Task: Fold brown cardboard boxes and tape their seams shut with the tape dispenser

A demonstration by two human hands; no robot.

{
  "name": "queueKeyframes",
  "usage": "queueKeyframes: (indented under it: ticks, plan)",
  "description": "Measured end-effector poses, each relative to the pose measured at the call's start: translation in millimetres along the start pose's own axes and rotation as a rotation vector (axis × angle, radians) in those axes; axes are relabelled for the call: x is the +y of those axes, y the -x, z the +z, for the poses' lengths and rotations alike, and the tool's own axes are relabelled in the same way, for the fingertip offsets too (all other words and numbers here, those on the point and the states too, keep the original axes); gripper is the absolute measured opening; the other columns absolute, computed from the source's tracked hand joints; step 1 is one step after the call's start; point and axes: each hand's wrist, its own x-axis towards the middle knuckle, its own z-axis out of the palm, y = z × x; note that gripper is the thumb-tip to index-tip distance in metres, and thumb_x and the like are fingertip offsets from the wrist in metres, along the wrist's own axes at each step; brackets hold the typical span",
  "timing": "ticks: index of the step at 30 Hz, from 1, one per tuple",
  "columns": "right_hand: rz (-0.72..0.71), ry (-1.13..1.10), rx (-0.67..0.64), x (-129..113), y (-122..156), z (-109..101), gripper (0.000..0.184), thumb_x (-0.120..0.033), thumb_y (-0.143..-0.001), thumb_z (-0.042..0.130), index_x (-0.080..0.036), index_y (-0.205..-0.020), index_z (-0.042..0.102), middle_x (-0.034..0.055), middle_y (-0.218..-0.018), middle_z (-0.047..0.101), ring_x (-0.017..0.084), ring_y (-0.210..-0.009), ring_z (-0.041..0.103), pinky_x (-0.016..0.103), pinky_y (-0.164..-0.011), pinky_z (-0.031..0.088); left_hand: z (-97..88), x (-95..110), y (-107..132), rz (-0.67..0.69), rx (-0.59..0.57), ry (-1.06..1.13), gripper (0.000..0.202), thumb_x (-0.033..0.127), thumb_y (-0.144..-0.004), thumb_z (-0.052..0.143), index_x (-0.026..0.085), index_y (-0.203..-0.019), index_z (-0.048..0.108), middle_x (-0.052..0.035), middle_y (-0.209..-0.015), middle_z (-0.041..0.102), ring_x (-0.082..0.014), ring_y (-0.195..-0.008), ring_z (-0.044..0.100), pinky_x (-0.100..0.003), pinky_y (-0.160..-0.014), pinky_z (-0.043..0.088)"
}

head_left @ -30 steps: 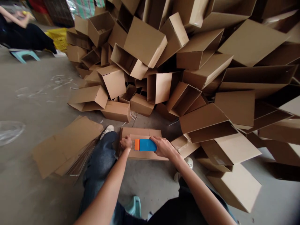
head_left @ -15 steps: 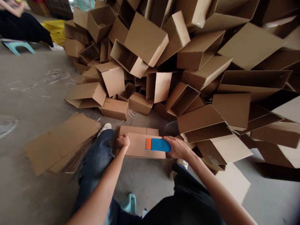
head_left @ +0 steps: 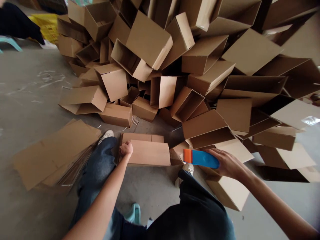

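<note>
My left hand (head_left: pixel 126 149) is closed at the left end of a flattish cardboard box (head_left: pixel 150 152) between my feet. The box's long brown panel faces me, and a second panel with a seam shows behind it. My right hand (head_left: pixel 226 163) grips a blue tape dispenser (head_left: pixel 204 159) with an orange front end. That tool is in the air to the right of the box, apart from it, over my right shoe. The fingertips of my left hand are hidden behind the cardboard.
A large heap of open cardboard boxes (head_left: pixel 150 40) fills the far side and the right. Flattened cardboard sheets (head_left: pixel 57 146) lie stacked by my left leg. Below me is part of a turquoise stool (head_left: pixel 135 213). A yellow crate (head_left: pixel 47 26) and a seated person (head_left: pixel 18 25) are at the upper left.
My right hand has moved the tape dispenser rightward, off the box's front panel and past its right end. My left hand stays on the box's left end. The view has shifted slightly.
</note>
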Motion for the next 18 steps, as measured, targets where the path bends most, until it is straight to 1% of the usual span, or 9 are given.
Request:
queueKeyframes:
  ticks: [2, 4, 7, 10, 14, 18]
  plan:
    - [0.0, 0.072, -0.003, 19, 21, -2, 0.048, -0.022, -0.072, 0.055, -0.02, -0.119, 0.048, 0.01, -0.106, 0.063, 0.023, -0.089, 0.062, 0.033, -0.074, 0.049, -1.0, 0, 1, 0.008, -0.004, 0.0, 0.042, 0.027, -0.084, 0.037, 0.003, -0.095, 0.07, -0.0242, -0.091, 0.068, -0.0313, -0.093, 0.065, -0.036, -0.072, 0.05]
    - [-0.012, 0.145, 0.013, 36, 39, -2, 0.044, -0.018, -0.075, 0.053, -0.02, -0.118, 0.048, 0.0103, -0.105, 0.062, 0.022, -0.089, 0.062, 0.031, -0.074, 0.049, -0.9, 0, 1, 0.014, -0.008, -0.001, 0.042, 0.026, -0.085, 0.036, 0.004, -0.095, 0.07, -0.0238, -0.091, 0.068, -0.0308, -0.092, 0.066, -0.036, -0.072, 0.05]
    - [-0.041, 0.206, -0.01, 57, 57, -3, 0.045, -0.018, -0.075, 0.053, -0.019, -0.119, 0.047, 0.0093, -0.097, 0.063, 0.022, -0.085, 0.062, 0.032, -0.072, 0.049, 0.8, -1, 0, 0.012, -0.009, -0.001, 0.042, 0.027, -0.084, 0.037, 0.004, -0.096, 0.07, -0.0243, -0.093, 0.068, -0.0311, -0.094, 0.065, -0.037, -0.073, 0.05]
    - [-0.049, 0.251, 0.007, 69, 62, -2, 0.047, -0.019, -0.074, 0.053, -0.018, -0.12, 0.044, 0.0092, -0.096, 0.062, 0.022, -0.085, 0.062, 0.034, -0.072, 0.049, 2.7, -1, -1, 0.012, -0.006, 0.004, 0.043, 0.027, -0.084, 0.037, 0.003, -0.096, 0.07, -0.0255, -0.094, 0.067, -0.032, -0.095, 0.065, -0.037, -0.074, 0.05]
    - [-0.073, 0.282, -0.016, 76, 59, 4, 0.047, -0.02, -0.076, 0.053, -0.016, -0.121, 0.042, 0.0097, -0.097, 0.062, 0.022, -0.083, 0.061, 0.033, -0.072, 0.049, 3.6, -2, -1, 0.013, 0.001, 0.006, 0.043, 0.027, -0.084, 0.036, 0.002, -0.096, 0.07, -0.0264, -0.092, 0.067, -0.0326, -0.094, 0.065, -0.038, -0.074, 0.05]
    - [-0.127, 0.29, 0.033, 90, 63, 12, 0.042, -0.022, -0.078, 0.051, -0.016, -0.119, 0.045, 0.0111, -0.096, 0.062, 0.022, -0.083, 0.061, 0.033, -0.07, 0.049, 5.1, -2, -2, 0.008, 0.01, 0.0, 0.042, 0.026, -0.084, 0.036, 0.002, -0.094, 0.07, -0.0259, -0.091, 0.067, -0.0322, -0.094, 0.065, -0.038, -0.074, 0.05]
